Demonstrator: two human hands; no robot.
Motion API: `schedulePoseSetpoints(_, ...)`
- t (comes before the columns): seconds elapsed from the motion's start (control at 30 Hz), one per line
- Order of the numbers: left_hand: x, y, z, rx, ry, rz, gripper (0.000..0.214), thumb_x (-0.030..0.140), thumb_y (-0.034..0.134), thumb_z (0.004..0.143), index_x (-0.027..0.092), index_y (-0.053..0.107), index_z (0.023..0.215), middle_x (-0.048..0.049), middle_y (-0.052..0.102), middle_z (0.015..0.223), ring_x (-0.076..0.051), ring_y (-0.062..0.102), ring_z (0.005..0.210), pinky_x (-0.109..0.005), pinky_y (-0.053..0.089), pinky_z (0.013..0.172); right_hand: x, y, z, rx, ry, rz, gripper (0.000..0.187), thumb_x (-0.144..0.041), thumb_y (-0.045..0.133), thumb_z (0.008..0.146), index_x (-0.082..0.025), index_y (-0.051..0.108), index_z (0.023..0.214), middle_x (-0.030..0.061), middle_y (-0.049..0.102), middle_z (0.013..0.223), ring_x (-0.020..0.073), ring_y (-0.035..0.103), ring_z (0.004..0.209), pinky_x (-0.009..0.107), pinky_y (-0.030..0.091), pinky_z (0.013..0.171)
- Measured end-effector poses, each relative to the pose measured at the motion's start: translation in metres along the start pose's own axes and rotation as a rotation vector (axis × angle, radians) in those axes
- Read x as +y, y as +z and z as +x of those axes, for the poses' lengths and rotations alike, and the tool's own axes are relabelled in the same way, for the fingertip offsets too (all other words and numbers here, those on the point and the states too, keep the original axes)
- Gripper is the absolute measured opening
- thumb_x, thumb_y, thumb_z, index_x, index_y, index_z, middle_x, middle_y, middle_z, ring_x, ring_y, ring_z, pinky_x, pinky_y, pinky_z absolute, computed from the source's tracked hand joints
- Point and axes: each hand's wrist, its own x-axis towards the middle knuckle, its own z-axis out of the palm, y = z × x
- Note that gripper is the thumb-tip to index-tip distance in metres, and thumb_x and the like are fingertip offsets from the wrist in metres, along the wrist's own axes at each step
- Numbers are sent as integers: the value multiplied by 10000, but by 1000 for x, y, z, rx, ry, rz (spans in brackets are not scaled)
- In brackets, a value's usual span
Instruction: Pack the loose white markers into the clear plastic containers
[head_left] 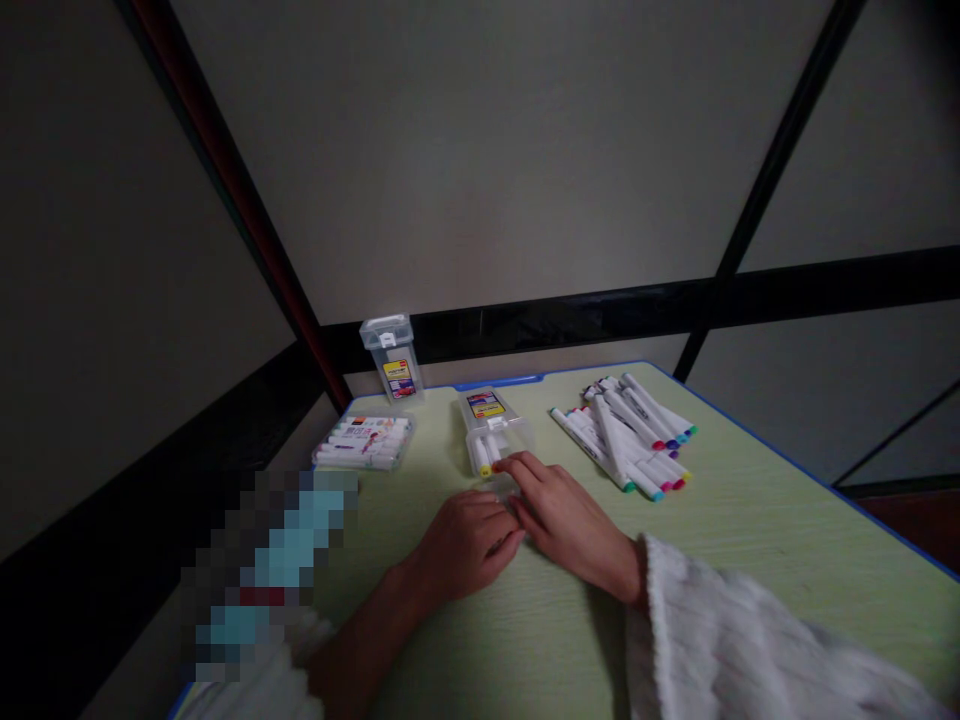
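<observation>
A clear plastic marker box (486, 405) lies on its side on the table, its mouth turned toward me. Inside are white markers, one with a yellow end (484, 470) at the opening. My right hand (562, 515) reaches over the mouth, its bent index fingertip against the end of a marker with an orange-red tip (496, 467). Close beside it, my left hand (469, 545) is curled, fingers closed at the clear lid (501, 487) below the mouth. Both hands nearly touch, and their fingers hide part of the lid.
Loose white markers (622, 440) with coloured ends lie heaped on the right. A flat clear case of markers (365, 442) lies at left, and a clear lidded box (394, 360) stands upright behind it. A wall (480, 180) rises beyond the green table (757, 530). A blurred patch covers the left edge.
</observation>
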Motion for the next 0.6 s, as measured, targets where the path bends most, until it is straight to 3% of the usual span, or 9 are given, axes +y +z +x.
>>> schedulePoseSetpoints(0.6,0,0,0,1,1,-1,224,175,426,820,166,522,618,-1,543,556,-129,490,555,-256,394,576,1,1,0,21,-10,48,410,-78,373,784,-162,421,1182,88,512,1083,204,489,1004,352,385,844)
